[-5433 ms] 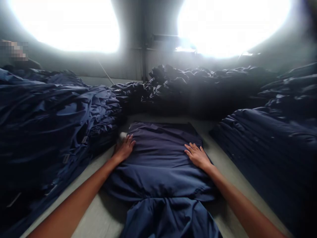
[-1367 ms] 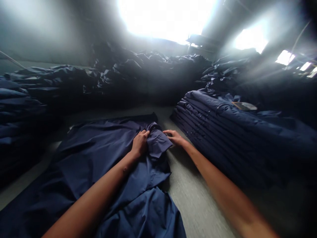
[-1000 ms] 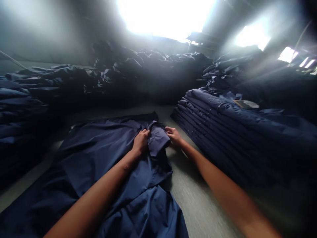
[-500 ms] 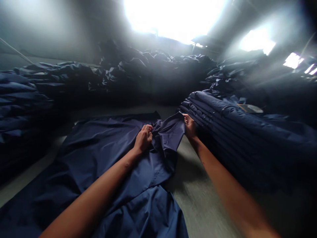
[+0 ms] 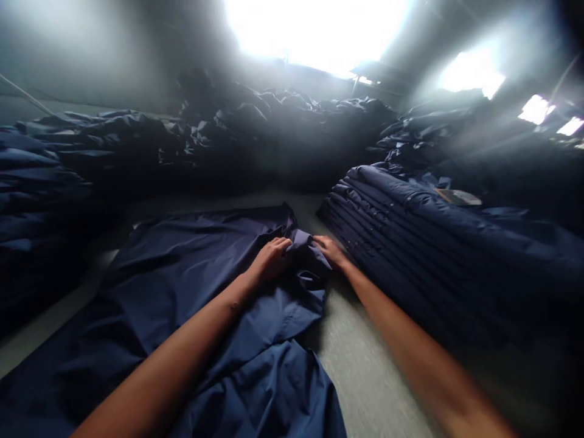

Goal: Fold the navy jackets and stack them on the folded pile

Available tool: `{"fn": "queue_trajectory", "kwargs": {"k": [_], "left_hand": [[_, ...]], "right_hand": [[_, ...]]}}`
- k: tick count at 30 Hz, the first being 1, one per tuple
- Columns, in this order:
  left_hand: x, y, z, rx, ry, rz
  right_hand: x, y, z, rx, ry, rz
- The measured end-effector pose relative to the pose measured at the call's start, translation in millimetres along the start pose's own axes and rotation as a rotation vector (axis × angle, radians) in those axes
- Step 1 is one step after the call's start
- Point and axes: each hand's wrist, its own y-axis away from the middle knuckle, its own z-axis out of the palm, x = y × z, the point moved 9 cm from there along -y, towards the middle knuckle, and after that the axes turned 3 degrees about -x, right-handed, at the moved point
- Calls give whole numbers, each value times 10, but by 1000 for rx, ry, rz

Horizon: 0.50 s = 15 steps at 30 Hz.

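Note:
A dark blue garment (image 5: pixel 182 286) lies spread on the grey surface in front of me, its lower part running off toward me. My left hand (image 5: pixel 272 257) is closed on bunched cloth near the garment's far right end. Just right of it, my right hand (image 5: pixel 329 250) pinches the edge of the same cloth, with its fingertips partly behind the fabric. Between the two hands the cloth is folded over and crumpled, with a small flap pointing right. Which part of the garment this is, I cannot tell.
A neat stack of folded dark blue garments (image 5: pixel 392 213) stands to the right, with a flat card-like item (image 5: pixel 458 197) on top. Piles of similar cloth (image 5: pixel 36 182) rise at the left and along the back (image 5: pixel 283 115). Bare grey tabletop (image 5: pixel 360 365) shows at front right.
My right hand has moved left and toward me, bringing the stretched cloth edge down close to my left hand. The cloth between them has gone from taut to folded.

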Motion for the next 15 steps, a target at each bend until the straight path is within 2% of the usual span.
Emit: {"fn": "queue_trajectory", "kwargs": {"k": [2, 4, 8, 12, 15], "left_hand": [[-55, 13, 90, -69, 12, -23], [-104, 30, 116, -85, 58, -61], [-167, 41, 133, -86, 117, -123], [-158, 35, 118, -19, 68, -59], [-222, 54, 118, 39, 43, -68]], "right_hand": [[28, 48, 116, -57, 31, -13], [10, 82, 196, -92, 50, -30], [-91, 97, 174, -77, 53, -75], [-232, 62, -85, 73, 51, -120], [-423, 77, -437, 309, 80, -176]]}}
